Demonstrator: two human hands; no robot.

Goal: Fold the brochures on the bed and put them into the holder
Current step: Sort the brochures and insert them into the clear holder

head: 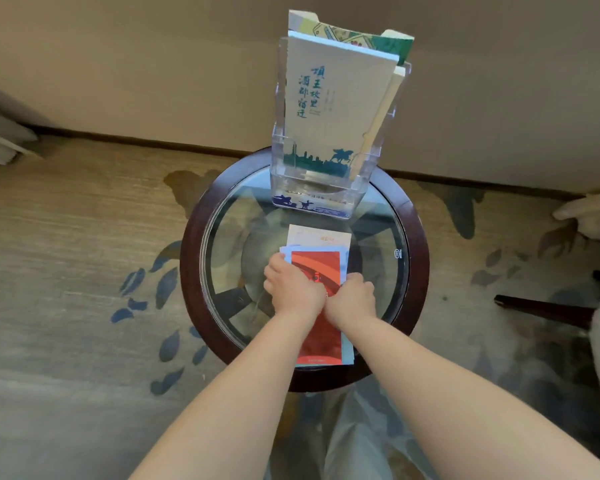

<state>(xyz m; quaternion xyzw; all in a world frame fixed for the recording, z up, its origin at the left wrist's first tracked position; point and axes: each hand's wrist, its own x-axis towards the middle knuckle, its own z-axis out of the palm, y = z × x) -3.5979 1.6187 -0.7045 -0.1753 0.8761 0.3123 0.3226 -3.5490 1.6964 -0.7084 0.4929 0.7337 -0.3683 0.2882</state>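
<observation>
A small stack of brochures lies on a round glass-topped table (400, 237). A red brochure (321, 337) is on top, pale blue sheets (345, 261) show under it, and a cream one (317, 235) sticks out at the far end. My left hand (293, 291) grips the stack's left edge with curled fingers. My right hand (350, 297) grips the right edge the same way. Both wrists cover the middle of the red cover. A clear acrylic holder (281, 98) stands at the table's far side with a cream brochure (336, 109) and a green map brochure (368, 41) upright in it.
The table has a dark wooden rim (191, 271) and stands on patterned carpet (84, 271) against a beige wall. A dark chair leg (541, 310) and pale upholstery (589, 216) are on the right. A curtain or furniture edge (0, 133) shows at far left.
</observation>
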